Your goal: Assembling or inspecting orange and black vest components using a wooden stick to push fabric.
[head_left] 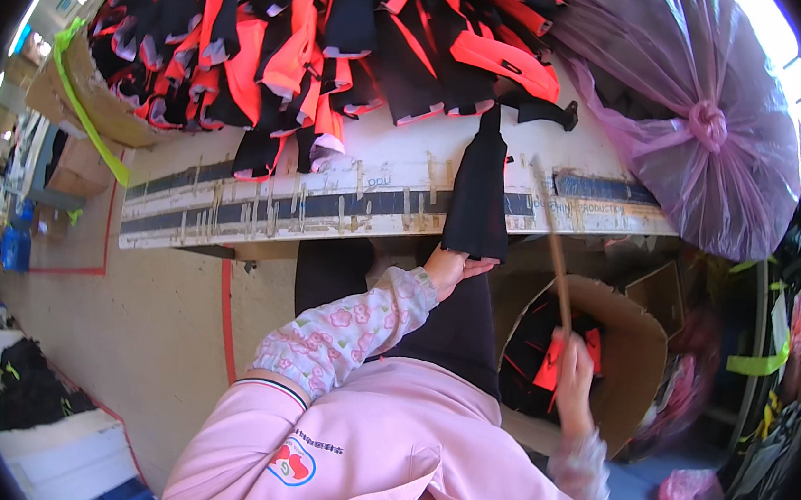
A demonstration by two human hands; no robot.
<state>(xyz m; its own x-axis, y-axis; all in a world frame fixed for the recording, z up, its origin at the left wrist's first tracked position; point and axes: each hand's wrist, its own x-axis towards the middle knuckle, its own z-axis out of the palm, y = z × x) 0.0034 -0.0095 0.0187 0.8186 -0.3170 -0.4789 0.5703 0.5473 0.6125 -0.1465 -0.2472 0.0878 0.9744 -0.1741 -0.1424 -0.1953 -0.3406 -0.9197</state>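
A narrow black fabric sleeve (480, 195), flared at its lower end, lies over the near edge of the white table (379, 167). My left hand (454, 268) grips its lower hem just off the table edge. Lower right, my right hand (576, 372) is closed around a long thin wooden stick (559, 273). The stick points up and away over the table edge, right of the sleeve. Its far end is blurred. Behind them spreads a large heap of black and bright orange fabric pieces (290, 45), some with grey undersides.
A knotted translucent purple plastic bag (707, 124) bulges at the table's right end. Below, right of my legs, stands an open cardboard box (635, 342) with black and orange pieces inside. Dark strips and worn tape (327, 215) line the table's front. Another carton (84, 165) stands left.
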